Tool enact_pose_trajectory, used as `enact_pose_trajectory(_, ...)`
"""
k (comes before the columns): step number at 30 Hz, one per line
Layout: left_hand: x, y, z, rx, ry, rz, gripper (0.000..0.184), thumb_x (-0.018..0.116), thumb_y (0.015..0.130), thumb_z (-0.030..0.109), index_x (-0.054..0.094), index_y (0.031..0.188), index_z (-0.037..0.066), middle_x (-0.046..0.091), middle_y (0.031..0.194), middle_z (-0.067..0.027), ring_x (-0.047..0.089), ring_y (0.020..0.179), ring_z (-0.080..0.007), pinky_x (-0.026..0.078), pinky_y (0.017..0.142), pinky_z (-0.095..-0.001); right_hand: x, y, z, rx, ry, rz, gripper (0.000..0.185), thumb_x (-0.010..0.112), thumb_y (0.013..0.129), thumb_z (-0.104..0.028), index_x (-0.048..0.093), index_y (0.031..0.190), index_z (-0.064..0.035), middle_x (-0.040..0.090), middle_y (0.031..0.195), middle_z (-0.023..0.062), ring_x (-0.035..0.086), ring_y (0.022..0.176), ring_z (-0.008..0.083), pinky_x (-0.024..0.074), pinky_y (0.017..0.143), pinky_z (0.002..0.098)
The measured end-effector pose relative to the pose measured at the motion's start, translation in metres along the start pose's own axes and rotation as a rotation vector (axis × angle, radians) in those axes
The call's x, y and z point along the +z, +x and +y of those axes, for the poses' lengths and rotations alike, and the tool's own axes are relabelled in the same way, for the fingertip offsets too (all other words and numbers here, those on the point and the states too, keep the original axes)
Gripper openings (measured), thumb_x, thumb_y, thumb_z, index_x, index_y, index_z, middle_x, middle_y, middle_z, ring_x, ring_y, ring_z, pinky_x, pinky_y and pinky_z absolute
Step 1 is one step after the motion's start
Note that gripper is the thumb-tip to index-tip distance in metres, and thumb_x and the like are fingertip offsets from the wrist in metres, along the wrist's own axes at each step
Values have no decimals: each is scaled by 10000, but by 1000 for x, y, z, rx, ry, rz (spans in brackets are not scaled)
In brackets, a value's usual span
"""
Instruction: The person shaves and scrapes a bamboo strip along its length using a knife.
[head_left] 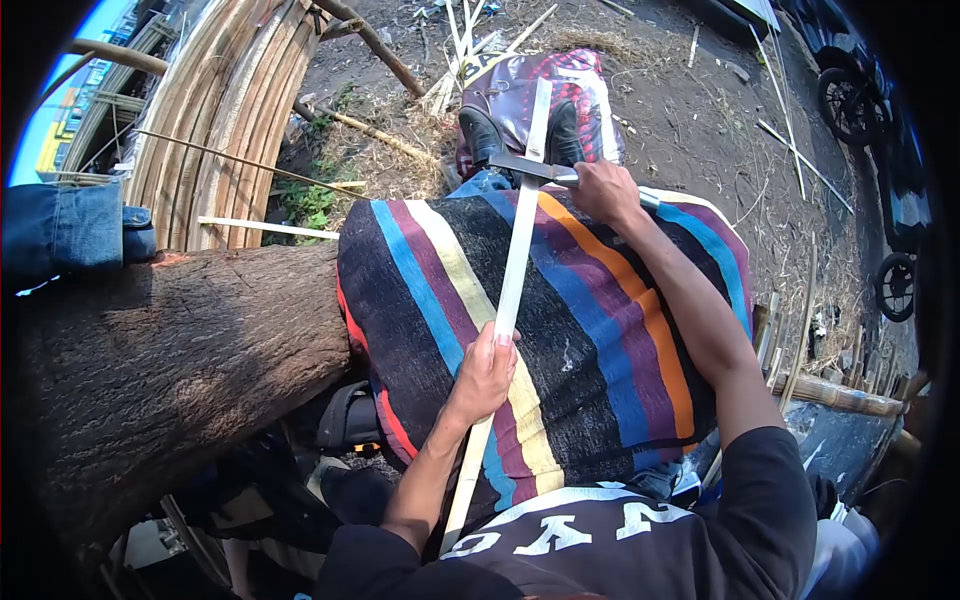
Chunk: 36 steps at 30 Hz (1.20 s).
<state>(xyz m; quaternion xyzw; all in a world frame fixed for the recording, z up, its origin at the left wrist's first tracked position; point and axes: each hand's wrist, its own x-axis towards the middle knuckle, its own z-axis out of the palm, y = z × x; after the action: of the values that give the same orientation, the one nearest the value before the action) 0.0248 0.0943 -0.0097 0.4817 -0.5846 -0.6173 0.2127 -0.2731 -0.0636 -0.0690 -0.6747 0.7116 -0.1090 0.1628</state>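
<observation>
A long pale strip of wood or bamboo (520, 245) runs lengthwise over a striped cloth (590, 330) spread across my lap. My left hand (484, 375) is closed around the strip near its lower part, the thumb on top. Farther up, my right hand (607, 192) grips the handle of a knife (522, 166). The dark blade lies across the strip, near the far edge of the cloth. Whether the edge bites into the strip cannot be made out.
A thick log (190, 340) lies at the left, touching the cloth. Long planks (225, 110) lean behind it. Beyond my shoes (565, 135) is a printed sack (590, 85). Loose strips lie on the ground. A denim-clad limb (70, 235) shows at the far left, motorcycle wheels (848, 105) at the right.
</observation>
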Motion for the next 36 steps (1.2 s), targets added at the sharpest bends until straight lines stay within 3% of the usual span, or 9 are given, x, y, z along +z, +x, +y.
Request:
enact_pose_trajectory(3, -4, -2, 0, 18, 11, -3, 344, 368, 1117, 295, 510, 1124, -18, 410, 703, 32, 386, 594, -45, 347, 511, -234, 10, -20, -10, -348, -30, -23, 183, 620, 799, -215, 723, 838, -68, 713, 806, 207, 713, 801, 399, 561, 725, 495)
enact_pose_trajectory(6, -7, -15, -6, -53, -65, 16, 328, 342, 1121, 277, 494, 1162, -9, 408, 693, 27, 368, 463, -43, 339, 408, -226, 15, 7, 10, 42, -39, -2, 235, 696, 781, -252, 738, 858, -35, 717, 797, 212, 725, 791, 383, 574, 728, 487)
enact_pose_trajectory(10, -8, -28, -1, -97, -137, -2, 332, 357, 1116, 287, 491, 1194, -6, 427, 680, 16, 426, 467, -62, 376, 405, -227, -14, -4, -6, 16, -98, 42, 267, 695, 833, -275, 742, 867, -15, 712, 811, 236, 725, 810, 389, 582, 725, 466)
enact_pose_trajectory(13, -12, -30, 31, -216, -193, -36, 319, 354, 1117, 278, 486, 1200, 0, 439, 698, 8, 474, 478, -69, 420, 417, -225, -12, -16, -22, 19, 260, 182, 288, 694, 867, -279, 707, 823, 6, 676, 708, 209, 717, 697, 317, 561, 648, 429)
enact_pose_trajectory(16, -10, -32, 33, -226, -256, -99, 318, 355, 1117, 277, 478, 1227, 5, 471, 722, -1, 542, 545, -78, 478, 484, -226, -19, -27, -39, 19, 993, -47, 300, 684, 940, -255, 655, 794, 5, 510, 563, 29, 485, 500, 117, 413, 485, 348)
enact_pose_trajectory(23, -33, -26, 36, -139, -125, -213, 343, 436, 1101, 287, 530, 1229, -17, 645, 836, -76, 655, 723, -131, 556, 654, -274, -41, -43, -46, 49, 1660, -237, 232, 685, 960, -246, 668, 891, -25, 452, 531, -29, 394, 425, 61, 340, 417, 270)
enact_pose_trajectory(27, -67, -3, 52, 37, 317, -509, 432, 489, 1081, 375, 629, 1177, -22, 717, 896, -120, 694, 863, -203, 540, 814, -346, -40, -43, -44, 80, 1640, -252, 226, 689, 953, -236, 657, 889, -22, 460, 530, -23, 415, 420, 73, 348, 415, 273)
enact_pose_trajectory(31, -60, 53, 49, 187, 189, -168, 673, 457, 1043, 531, 474, 1402, -38, 651, 1271, -171, 685, 1074, -250, 530, 956, -395, -37, -51, -54, -1, 1546, -265, 224, 703, 941, -226, 630, 883, -22, 485, 535, -14, 457, 424, 85, 358, 418, 270)
enact_pose_trajectory(36, -18, 93, 70, -5, -266, -191, 614, 427, 1074, 474, 438, 1392, -52, 601, 1343, -201, 713, 781, -219, 583, 654, -324, -36, -53, -59, -76, 1310, -261, 239, 677, 971, -242, 661, 898, -15, 502, 569, -6, 480, 459, 77, 371, 432, 267)
